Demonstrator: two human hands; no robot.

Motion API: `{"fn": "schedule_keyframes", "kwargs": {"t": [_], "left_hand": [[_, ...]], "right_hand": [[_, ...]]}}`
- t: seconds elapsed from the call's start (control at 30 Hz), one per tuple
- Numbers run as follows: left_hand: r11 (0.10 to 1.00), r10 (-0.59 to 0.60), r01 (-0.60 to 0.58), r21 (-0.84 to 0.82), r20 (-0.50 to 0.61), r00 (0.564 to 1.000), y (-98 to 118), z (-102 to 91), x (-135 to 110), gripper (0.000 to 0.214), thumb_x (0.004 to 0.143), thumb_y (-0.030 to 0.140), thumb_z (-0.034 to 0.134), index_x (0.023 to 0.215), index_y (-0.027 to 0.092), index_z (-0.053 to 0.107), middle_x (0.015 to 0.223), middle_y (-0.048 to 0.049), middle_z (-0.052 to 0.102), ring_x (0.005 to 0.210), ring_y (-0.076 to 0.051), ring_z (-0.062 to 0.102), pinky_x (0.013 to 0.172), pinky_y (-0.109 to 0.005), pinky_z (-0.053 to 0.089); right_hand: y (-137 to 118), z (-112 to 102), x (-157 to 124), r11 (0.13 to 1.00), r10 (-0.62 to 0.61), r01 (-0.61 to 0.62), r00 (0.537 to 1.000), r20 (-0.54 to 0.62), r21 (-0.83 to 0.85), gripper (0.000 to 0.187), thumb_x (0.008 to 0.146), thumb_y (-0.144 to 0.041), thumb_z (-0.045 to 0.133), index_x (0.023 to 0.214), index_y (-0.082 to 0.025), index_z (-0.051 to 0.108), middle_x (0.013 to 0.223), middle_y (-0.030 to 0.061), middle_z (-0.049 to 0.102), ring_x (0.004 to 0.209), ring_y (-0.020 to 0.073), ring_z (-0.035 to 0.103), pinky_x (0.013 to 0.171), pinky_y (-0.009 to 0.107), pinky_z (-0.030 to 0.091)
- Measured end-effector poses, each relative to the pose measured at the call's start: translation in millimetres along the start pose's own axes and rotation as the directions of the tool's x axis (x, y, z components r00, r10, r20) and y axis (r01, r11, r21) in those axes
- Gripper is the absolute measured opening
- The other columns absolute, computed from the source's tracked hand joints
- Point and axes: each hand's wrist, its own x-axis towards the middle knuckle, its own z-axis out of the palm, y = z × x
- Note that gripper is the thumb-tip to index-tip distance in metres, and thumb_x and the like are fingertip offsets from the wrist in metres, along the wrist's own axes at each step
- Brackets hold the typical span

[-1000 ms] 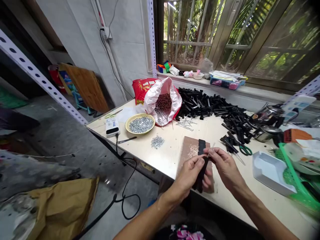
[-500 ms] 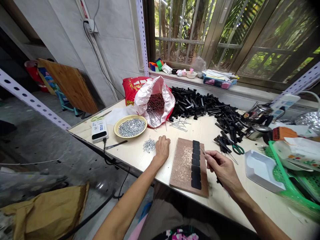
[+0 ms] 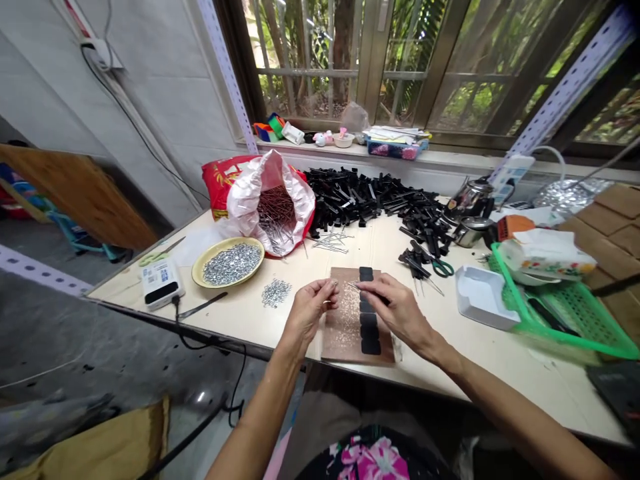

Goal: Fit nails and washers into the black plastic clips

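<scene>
My left hand (image 3: 314,305) is closed in a pinch over the left edge of a brown board (image 3: 340,337); a tiny piece may be at its fingertips, too small to name. Facing it, my right hand (image 3: 400,312) grips a thin metal rod (image 3: 353,285), its tip pointing toward the left fingertips. The rod's other end is hidden by the fingers. A column of black pads (image 3: 369,321) runs along the board's right part, partly covered by my right hand. Left of the hands lies a small heap of silvery metal bits (image 3: 276,293).
A yellow dish (image 3: 198,272) holds more metal bits. Behind it, an open red-and-white sack (image 3: 240,200) is full of thin rods. Many black clip-like pieces (image 3: 360,197) are piled near the window. Green-handled scissors (image 3: 443,268), a white tray (image 3: 483,300) and a green basket (image 3: 575,345) stand right.
My left hand has left the heap of metal bits and come to the board. My right hand has moved in, bringing the rod tip close to the left fingertips. The view has turned right.
</scene>
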Motion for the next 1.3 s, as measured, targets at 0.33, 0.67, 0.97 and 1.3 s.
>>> {"fn": "schedule_keyframes", "kwargs": {"t": [0.33,0.67,0.97,1.3], "left_hand": [[0.989,-0.021,0.039,-0.146,0.125,0.992,-1.7,32.2,-26.7,0.027,0.065,0.03,0.078,0.079,0.011,0.066,0.073,-0.0019,0.064,0.057,-0.007,0.056,0.062,-0.022,0.051],[0.998,0.047,-0.044,-0.051,0.053,0.997,-7.6,44.5,-30.5,0.027,0.065,0.033,0.078,0.073,0.01,0.066,0.068,-0.0015,0.064,0.055,-0.008,0.056,0.061,-0.023,0.051],[0.999,-0.008,0.011,-0.046,0.075,0.997,-15.1,49.4,-31.2,0.028,0.062,0.033,0.08,0.073,0.011,0.068,0.065,-0.0011,0.064,0.054,-0.008,0.056,0.059,-0.022,0.05],[0.891,0.245,-0.241,0.384,0.039,0.969,-22.1,55.8,-33.2,0.025,0.072,0.04,0.069,0.074,0.016,0.071,0.068,-0.0018,0.066,0.057,-0.012,0.059,0.061,-0.023,0.048]], "right_hand": [[-1.2,-17.1,-15.1,0.976,-0.068,0.079,0.996,0.059,-0.205,0.024,0.093,-0.023,0.048,0.11,-0.023,0.066,0.085,0.0031,0.057,0.077,0.0126,0.058,0.067,0.022,0.048],[-5.5,-17.7,-29.0,0.911,-0.071,0.059,0.997,-0.014,-0.409,0.018,0.093,-0.024,0.046,0.099,-0.021,0.063,0.091,0.0037,0.062,0.078,0.0127,0.061,0.067,0.022,0.045],[-8.1,-20.3,-36.4,0.778,-0.18,0.126,0.983,-0.026,-0.615,0.025,0.096,-0.024,0.041,0.085,-0.02,0.062,0.08,0.0037,0.062,0.073,0.0138,0.056,0.063,0.026,0.036],[6.3,-23.2,-45.6,0.874,0.008,0.005,1.0,0.024,-0.486,0.023,0.098,-0.03,0.039,0.09,-0.021,0.059,0.086,0.0019,0.062,0.071,0.0119,0.058,0.056,0.022,0.034]]}}
